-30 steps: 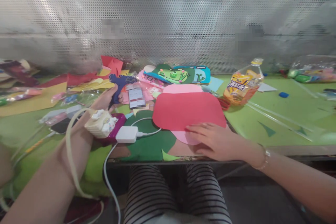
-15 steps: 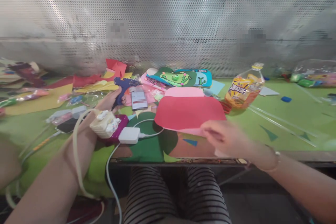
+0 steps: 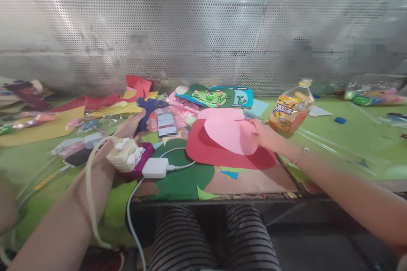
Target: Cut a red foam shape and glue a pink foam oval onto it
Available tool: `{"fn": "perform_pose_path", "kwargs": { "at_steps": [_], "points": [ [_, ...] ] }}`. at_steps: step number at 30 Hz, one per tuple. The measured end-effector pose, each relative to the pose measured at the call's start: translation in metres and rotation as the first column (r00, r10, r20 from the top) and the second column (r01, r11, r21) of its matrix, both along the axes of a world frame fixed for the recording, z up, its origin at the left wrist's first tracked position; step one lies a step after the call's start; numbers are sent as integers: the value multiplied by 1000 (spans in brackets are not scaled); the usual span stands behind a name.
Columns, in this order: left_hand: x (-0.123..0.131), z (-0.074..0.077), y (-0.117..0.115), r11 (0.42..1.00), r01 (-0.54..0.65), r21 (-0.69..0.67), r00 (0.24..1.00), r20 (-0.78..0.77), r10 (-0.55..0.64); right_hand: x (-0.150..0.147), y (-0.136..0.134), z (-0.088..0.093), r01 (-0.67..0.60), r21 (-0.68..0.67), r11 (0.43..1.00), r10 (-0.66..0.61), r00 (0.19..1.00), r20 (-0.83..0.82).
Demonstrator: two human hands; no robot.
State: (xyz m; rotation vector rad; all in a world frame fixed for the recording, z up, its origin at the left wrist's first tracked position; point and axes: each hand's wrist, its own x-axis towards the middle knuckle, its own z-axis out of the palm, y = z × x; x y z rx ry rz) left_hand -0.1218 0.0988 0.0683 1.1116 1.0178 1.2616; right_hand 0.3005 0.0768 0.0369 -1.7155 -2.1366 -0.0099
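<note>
My left hand (image 3: 134, 122) is closed around the handle of a dark blue glue gun (image 3: 146, 108), beyond the power adapters. At the right edge of a rounded pink sheet (image 3: 227, 129), my right hand (image 3: 263, 134) pinches the paper. That sheet lies over a wide red sheet (image 3: 199, 144) with rounded ends, and its right side looks slightly lifted. Close to the glue gun lies a phone (image 3: 166, 124) with its screen lit.
A white charger (image 3: 155, 168) and a cream adapter block (image 3: 122, 157) with cables sit by my left forearm. An orange drink bottle (image 3: 290, 108) stands at right. Behind is a decorated green and blue piece (image 3: 213, 95), before a perforated metal panel (image 3: 203, 29).
My right hand has moved away from me, from the near edge to the right side. The pink sheet, earlier mostly beneath the red one, now shows on top. My left hand stays put.
</note>
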Motion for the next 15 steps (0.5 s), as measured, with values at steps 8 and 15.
{"fn": "perform_pose_path", "kwargs": {
  "at_steps": [8, 15],
  "points": [
    [3, 3, 1, 999, 39, -8, 995, -87, -39, 11, 5, -8, -162, -98, 982, 169, 984, 64],
    [3, 2, 0, 999, 44, -9, 996, -83, -45, 12, 9, -24, -241, -143, 960, 255, 963, 85]
  ]
}}
